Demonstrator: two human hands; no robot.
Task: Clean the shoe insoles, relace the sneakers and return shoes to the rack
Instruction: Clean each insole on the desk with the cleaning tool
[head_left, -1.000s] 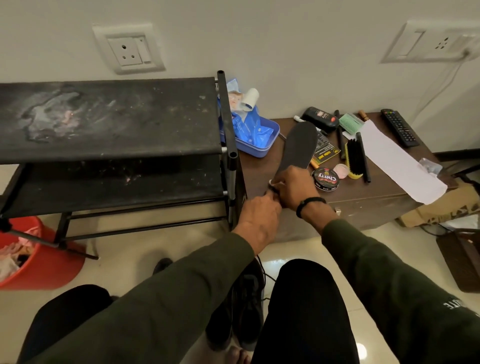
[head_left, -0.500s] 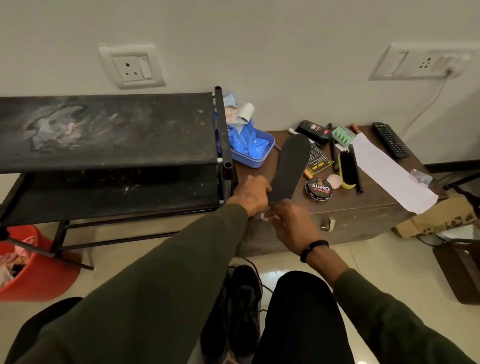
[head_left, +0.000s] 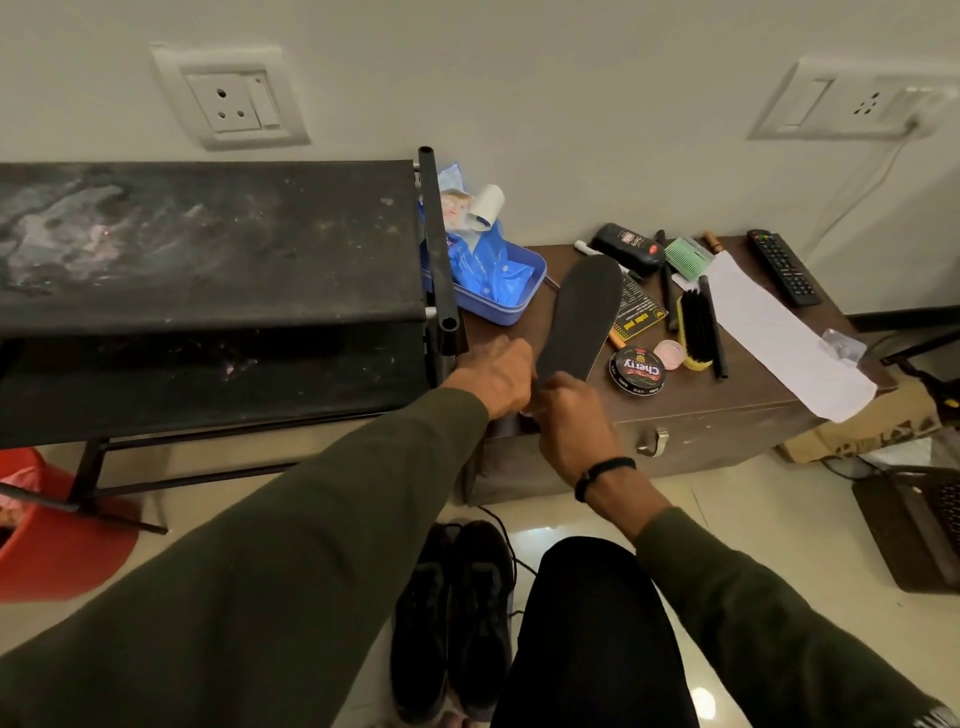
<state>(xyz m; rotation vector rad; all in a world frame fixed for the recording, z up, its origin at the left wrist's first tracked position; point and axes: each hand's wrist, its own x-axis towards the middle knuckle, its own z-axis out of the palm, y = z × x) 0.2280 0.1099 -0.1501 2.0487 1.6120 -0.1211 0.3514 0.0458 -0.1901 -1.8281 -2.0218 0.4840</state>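
A black insole (head_left: 582, 312) lies on the brown wooden chest (head_left: 727, 410), toe pointing away from me. My left hand (head_left: 493, 376) grips its heel end at the left. My right hand (head_left: 569, 415) is curled over the heel from the near side and pinches a small whitish wipe (head_left: 525, 413) against it; only a sliver of the wipe shows. Two black sneakers (head_left: 457, 618) stand on the floor between my knees, a loose lace trailing from them. The black shoe rack (head_left: 208, 244) stands to the left.
On the chest lie a blue tray (head_left: 511, 301) of packets, a polish tin (head_left: 637, 371), a shoe brush (head_left: 696, 330), a green comb (head_left: 685, 254), a white paper strip (head_left: 779, 338) and a remote (head_left: 783, 267). A red bucket (head_left: 57, 535) sits under the rack.
My left hand moved up to the left side of the insole's heel. My right hand slid back toward me to the heel edge. The view shifted slightly.
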